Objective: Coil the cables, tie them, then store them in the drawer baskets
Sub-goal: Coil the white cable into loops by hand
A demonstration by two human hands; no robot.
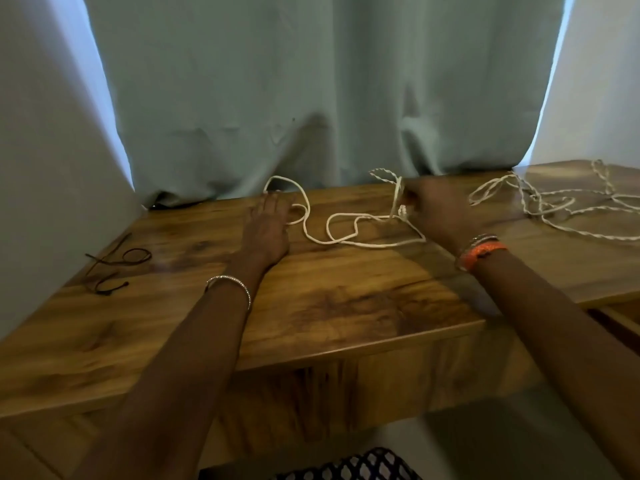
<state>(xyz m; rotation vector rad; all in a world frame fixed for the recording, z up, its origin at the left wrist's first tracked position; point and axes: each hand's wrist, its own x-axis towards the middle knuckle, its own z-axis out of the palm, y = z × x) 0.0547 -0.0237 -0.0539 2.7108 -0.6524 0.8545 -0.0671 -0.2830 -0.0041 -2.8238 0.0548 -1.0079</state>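
The left hand (268,225) lies flat and open on the wooden table (346,306), palm down with fingers stretched, its fingertips on one looped end of a white cable (343,239) that snakes across the top toward the right hand (440,211). The right hand is closed, pinching the other end of that cable so a short stretch rises off the surface beside its thumb. A second, twisted white cable (554,202) sprawls loose beyond the right hand, and a thin dark cord (117,263) lies well out past the left forearm.
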